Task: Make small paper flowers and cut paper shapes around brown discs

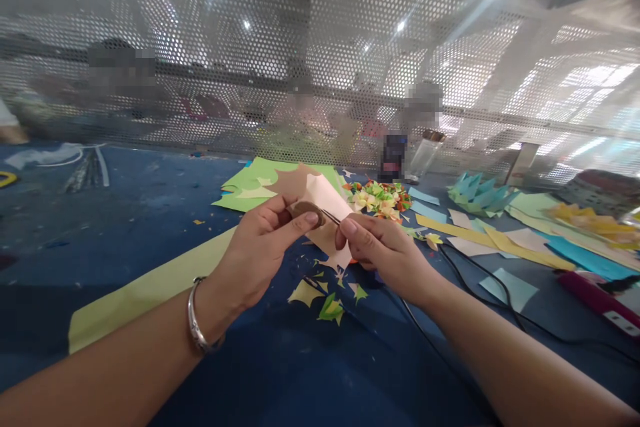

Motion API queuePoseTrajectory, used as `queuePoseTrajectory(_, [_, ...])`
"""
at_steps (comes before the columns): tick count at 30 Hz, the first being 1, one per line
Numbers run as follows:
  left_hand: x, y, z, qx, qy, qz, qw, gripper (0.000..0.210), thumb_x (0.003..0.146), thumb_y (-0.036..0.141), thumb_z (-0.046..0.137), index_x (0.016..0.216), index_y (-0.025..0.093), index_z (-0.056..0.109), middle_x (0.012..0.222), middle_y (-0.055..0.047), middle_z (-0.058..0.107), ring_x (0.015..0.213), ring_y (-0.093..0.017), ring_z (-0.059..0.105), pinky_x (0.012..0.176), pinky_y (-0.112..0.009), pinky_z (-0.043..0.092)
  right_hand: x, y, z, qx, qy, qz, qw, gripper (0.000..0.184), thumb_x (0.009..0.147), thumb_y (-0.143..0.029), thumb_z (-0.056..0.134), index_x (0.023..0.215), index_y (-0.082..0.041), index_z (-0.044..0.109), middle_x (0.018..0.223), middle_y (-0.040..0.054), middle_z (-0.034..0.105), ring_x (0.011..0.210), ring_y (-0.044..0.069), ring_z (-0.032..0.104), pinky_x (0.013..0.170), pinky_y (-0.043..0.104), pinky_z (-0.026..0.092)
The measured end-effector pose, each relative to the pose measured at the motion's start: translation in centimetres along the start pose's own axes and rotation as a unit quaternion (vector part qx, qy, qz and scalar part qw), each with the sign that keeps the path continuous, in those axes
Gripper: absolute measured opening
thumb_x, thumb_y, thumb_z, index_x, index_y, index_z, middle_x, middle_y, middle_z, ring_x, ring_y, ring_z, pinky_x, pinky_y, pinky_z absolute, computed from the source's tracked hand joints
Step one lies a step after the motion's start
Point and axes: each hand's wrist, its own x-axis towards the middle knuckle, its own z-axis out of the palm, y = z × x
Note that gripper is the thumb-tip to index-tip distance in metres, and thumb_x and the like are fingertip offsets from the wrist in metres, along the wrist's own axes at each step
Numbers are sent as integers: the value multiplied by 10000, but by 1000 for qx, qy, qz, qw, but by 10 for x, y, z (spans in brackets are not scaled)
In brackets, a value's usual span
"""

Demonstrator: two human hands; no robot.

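Note:
My left hand (265,240), with a silver bangle at its wrist, pinches a brown sheet of paper (296,180) between thumb and fingers. The sheet is folded or curled, with a paler side (325,197) showing and jagged, cut edges. My right hand (383,247) is closed around small scissors (331,217). Their thin metal blades point left at the paper, near my left thumb; most of the handles are hidden by my fingers. Under my hands, leaf-shaped paper scraps (306,293) and a green piece (330,307) lie on the blue tabletop (280,373).
Green paper sheets (285,167) lie behind my hands, beside a pile of small paper flowers (383,199). Paper strips (480,233) and a black cable (455,270) stretch rightward near a purple power strip (595,297). A perforated metal screen (225,80) rises behind the table.

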Motion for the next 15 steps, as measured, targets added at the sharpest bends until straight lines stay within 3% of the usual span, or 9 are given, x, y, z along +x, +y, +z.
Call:
queuePoseTrajectory(7, [1,-4,-4,14,-13,-17,1000,167,815,229,844,883,166,705,833,14,714,766,-84,655,724,-172,522,1,-2,-2,15,-15,14,1000,508,1011,-629,485,757,-202,590,574,-78,298,514,100,275,496,268,247])
queuePoseTrajectory(15, [-1,-8,-4,-11,-27,-61,998,166,771,199,860,850,167,717,832,-8,726,761,-115,662,752,-229,533,1,-5,-4,-39,-3,4,999,529,1009,-628,484,693,-206,520,573,-63,364,524,96,343,502,265,263])
